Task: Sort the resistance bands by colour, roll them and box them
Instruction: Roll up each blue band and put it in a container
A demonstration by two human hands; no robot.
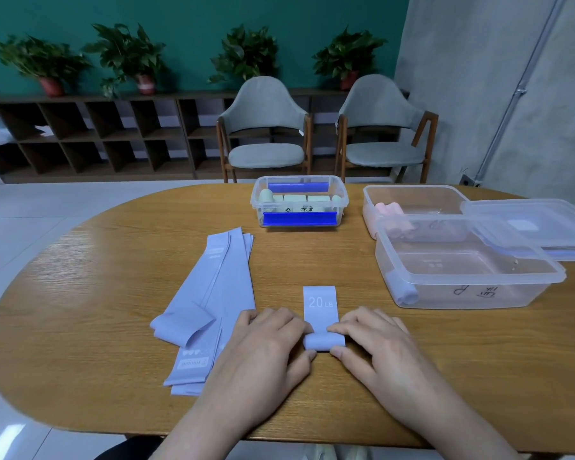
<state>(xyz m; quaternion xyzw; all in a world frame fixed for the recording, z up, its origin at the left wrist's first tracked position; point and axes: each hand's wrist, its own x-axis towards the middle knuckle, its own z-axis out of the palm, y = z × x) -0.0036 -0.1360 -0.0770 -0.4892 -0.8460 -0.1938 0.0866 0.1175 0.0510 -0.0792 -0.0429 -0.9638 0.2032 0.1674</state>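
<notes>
Hands: left hand (270, 340) and right hand (372, 340) pinch the half-rolled purple band (322, 322) between them; flat bands (213, 293) lie left.

Lavender band (320, 305) flat w/ near end half rolled (20 LB print showing). More lavender bands (213, 293) piled flat just left. Green rolls (299, 198), pink rolls (392, 214), one lavender roll (402, 288) in separate clear boxes.

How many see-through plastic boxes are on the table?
3: the clear plastic box with blue clips at the far middle, the clear box holding pink rolls far right, and the clear box holding one lavender roll in front of it.
</notes>
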